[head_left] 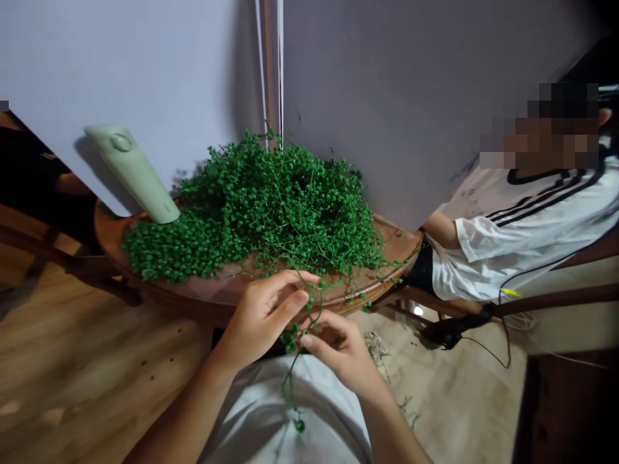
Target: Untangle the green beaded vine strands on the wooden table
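A thin green sprig with small round berry-like beads [300, 426] runs between my two hands, its lower end hanging over my lap. My left hand [261, 316] pinches its upper part between thumb and fingers. Lower and to the right, my right hand [341, 351] has its thumb and fingers closed on the stem. Just beyond my hands, a large tangled pile of similar green sprigs [285, 200] covers much of the round wooden table [225, 290]. Left of it lies a lower heap of loose green beads [174, 251].
A pale green bottle [138, 174] stands behind the loose heap, near light grey panels [358, 96]. On the right sits a person in a white striped shirt [541, 222]. Another person's dark sleeve [29, 161] shows at far left. Stem scraps [377, 348] litter the floor.
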Action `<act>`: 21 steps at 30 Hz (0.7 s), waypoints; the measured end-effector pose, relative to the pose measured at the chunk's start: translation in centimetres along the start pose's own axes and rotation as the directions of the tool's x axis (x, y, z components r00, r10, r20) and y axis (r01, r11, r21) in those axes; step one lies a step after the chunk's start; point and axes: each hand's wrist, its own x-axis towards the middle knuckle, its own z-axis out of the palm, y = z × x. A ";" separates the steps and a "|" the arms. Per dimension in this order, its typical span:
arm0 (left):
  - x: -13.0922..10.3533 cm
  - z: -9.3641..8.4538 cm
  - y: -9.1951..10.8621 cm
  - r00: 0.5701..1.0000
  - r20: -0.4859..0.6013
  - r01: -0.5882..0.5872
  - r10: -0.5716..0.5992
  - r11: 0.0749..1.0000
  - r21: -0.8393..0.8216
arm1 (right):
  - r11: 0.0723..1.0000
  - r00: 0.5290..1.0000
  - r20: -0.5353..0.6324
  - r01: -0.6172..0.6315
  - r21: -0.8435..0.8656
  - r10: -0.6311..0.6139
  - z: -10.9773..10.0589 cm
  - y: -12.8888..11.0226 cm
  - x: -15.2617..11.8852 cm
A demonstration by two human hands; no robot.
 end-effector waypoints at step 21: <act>-3.5 1.1 -2.0 0.947 0.322 -0.139 -0.003 0.898 0.416 | 0.973 0.986 -0.100 -0.152 -0.172 0.136 -0.9 0.0 -0.7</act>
